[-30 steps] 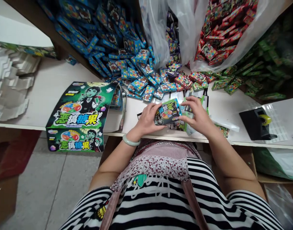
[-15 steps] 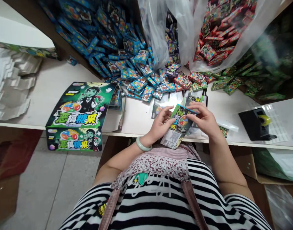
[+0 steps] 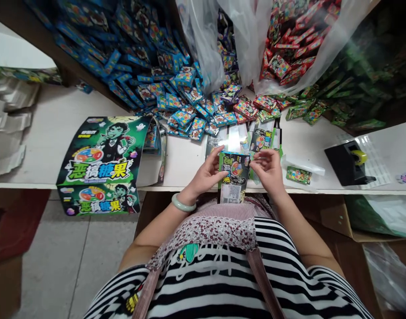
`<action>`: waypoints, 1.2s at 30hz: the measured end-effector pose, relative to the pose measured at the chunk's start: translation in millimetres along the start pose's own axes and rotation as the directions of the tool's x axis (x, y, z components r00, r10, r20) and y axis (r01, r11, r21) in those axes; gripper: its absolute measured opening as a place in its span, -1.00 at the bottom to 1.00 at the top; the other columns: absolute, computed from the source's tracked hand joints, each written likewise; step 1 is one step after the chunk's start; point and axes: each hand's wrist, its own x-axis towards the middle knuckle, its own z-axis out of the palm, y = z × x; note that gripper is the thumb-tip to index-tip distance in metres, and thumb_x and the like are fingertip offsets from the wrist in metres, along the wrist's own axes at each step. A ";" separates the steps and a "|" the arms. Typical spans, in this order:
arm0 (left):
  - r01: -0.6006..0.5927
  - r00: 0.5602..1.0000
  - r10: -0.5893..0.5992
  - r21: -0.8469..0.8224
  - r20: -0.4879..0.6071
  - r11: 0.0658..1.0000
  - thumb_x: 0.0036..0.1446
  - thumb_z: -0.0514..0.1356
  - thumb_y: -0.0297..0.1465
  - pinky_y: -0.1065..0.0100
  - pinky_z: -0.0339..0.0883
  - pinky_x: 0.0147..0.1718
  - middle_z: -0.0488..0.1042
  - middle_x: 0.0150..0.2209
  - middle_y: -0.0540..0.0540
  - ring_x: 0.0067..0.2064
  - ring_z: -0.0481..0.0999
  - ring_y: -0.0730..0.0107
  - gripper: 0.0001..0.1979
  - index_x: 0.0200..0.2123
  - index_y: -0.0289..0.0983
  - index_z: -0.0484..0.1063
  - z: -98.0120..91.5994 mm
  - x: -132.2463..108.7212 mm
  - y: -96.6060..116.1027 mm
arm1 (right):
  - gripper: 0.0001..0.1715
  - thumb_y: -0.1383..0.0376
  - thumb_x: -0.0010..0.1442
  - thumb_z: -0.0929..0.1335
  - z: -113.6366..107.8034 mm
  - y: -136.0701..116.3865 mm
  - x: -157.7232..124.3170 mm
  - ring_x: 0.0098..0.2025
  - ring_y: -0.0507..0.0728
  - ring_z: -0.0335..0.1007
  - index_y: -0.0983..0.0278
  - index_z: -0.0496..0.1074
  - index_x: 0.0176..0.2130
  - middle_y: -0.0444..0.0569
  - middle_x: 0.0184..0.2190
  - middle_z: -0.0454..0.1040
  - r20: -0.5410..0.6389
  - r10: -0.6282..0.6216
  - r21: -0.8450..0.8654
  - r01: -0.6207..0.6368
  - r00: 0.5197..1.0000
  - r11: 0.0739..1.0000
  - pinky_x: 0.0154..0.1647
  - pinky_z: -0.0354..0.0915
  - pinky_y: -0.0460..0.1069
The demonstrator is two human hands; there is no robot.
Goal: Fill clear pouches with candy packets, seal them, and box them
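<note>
My left hand (image 3: 206, 177) grips the left side of a green and black printed candy bag (image 3: 234, 179), its thumb across the front. Upright at the table's front edge, the bag shows a colour wheel, large characters and a pale label panel. A thin blue edge shows along its top. At the bag's upper right edge, my right hand (image 3: 268, 170) has its thumb and fingers pinched together. Behind the hands, more flat printed bags (image 3: 261, 138) lie on the table. Small blue candy boxes (image 3: 198, 128) and red candy boxes (image 3: 246, 110) are heaped just beyond them.
A large green display box (image 3: 99, 150) stands at the left, overhanging the table edge. A black tape dispenser (image 3: 351, 164) sits at the right, near a clear bag holding a green candy box (image 3: 298, 175). Plastic-lined heaps of boxes line the back. Stacked white cartons (image 3: 8, 119) lie far left.
The candy bag has turned from tilted to nearly upright. My right hand has moved from over its top to its right edge. The whole view has shifted slightly.
</note>
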 end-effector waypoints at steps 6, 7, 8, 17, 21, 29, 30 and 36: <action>-0.005 0.986 0.019 0.085 -0.163 0.996 0.22 0.30 -0.20 0.21 0.51 0.01 0.53 0.04 -0.13 0.02 0.57 0.27 -0.61 0.10 -0.10 0.42 5.1 6.1 5.1 | -0.61 0.05 0.12 0.43 11.3 3.4 1.0 -0.26 0.06 0.45 0.14 0.40 -0.08 -0.07 -0.21 0.49 -0.002 0.028 0.034 -0.028 1.000 0.999 -0.17 0.42 0.02; 0.006 0.976 0.018 0.109 -0.218 0.994 0.23 0.28 -0.18 0.21 0.50 0.02 0.55 -0.01 -0.13 0.01 0.57 0.27 -0.68 0.00 -0.15 0.48 6.6 8.0 6.6 | -0.60 0.04 0.13 0.42 9.9 1.3 3.2 -0.28 0.06 0.44 0.15 0.42 -0.08 -0.06 -0.19 0.50 0.029 0.029 0.009 -0.029 0.999 1.000 -0.19 0.42 0.02; 0.017 0.963 0.019 0.131 -0.268 0.991 0.24 0.27 -0.16 0.19 0.49 0.04 0.58 -0.06 -0.12 0.00 0.58 0.28 -0.73 -0.10 -0.18 0.51 8.1 10.1 8.1 | -0.61 0.03 0.15 0.41 7.5 -1.3 5.6 -0.29 0.06 0.44 0.16 0.43 -0.08 -0.05 -0.18 0.51 0.073 0.030 -0.017 -0.028 0.997 0.999 -0.21 0.42 0.02; 0.006 0.931 0.015 0.057 -0.366 0.998 0.16 0.33 -0.25 0.33 0.50 -0.15 0.64 -0.23 -0.07 -0.18 0.62 0.39 -0.66 -0.01 -0.20 0.50 23.4 35.4 13.8 | -0.86 0.19 0.19 0.39 -16.4 -17.0 33.4 -0.14 0.11 0.43 0.18 0.40 -0.24 -0.05 -0.22 0.48 0.199 -0.130 -0.064 0.145 0.971 0.987 -0.23 0.38 0.01; -0.016 0.951 0.061 0.147 -0.302 0.989 0.15 0.34 -0.25 0.31 0.49 -0.14 0.62 -0.26 -0.08 -0.20 0.59 0.40 -0.81 -0.23 -0.24 0.57 24.8 39.1 18.2 | -0.78 0.17 0.12 0.42 -22.3 -12.6 37.0 -0.17 0.11 0.43 0.19 0.46 -0.21 -0.07 -0.27 0.48 0.243 -0.069 -0.016 0.075 0.968 0.997 -0.16 0.39 0.05; 0.022 0.962 0.013 0.124 -0.272 0.992 0.07 0.35 -0.31 0.42 0.38 -0.40 0.55 -0.39 -0.01 -0.39 0.48 0.49 -0.85 -0.37 -0.26 0.50 28.1 50.7 32.2 | -0.73 0.13 0.02 0.47 -21.8 -29.2 43.2 -0.41 0.01 0.34 0.22 0.43 -0.33 -0.13 -0.38 0.46 0.311 0.056 -0.055 -0.041 0.949 0.998 -0.44 0.28 -0.05; 0.034 0.962 -0.001 0.118 -0.272 0.992 0.06 0.35 -0.31 0.43 0.35 -0.43 0.54 -0.40 -0.01 -0.41 0.46 0.50 -0.85 -0.38 -0.27 0.50 28.4 52.6 33.2 | -0.74 0.13 0.03 0.47 -21.1 -31.5 45.5 -0.45 -0.01 0.31 0.22 0.43 -0.34 -0.15 -0.41 0.45 0.331 0.079 -0.050 -0.066 0.940 0.997 -0.46 0.27 -0.05; -0.003 0.986 0.027 0.141 -0.163 0.990 0.12 0.34 -0.27 0.38 0.40 -0.37 0.54 -0.41 -0.03 -0.37 0.49 0.45 -0.80 -0.42 -0.26 0.48 24.3 52.7 40.6 | -0.73 0.12 0.06 0.48 -28.3 -40.6 50.7 -0.48 -0.01 0.29 0.25 0.43 -0.41 -0.16 -0.48 0.44 0.441 0.119 -0.118 -0.074 0.889 0.990 -0.44 0.25 -0.05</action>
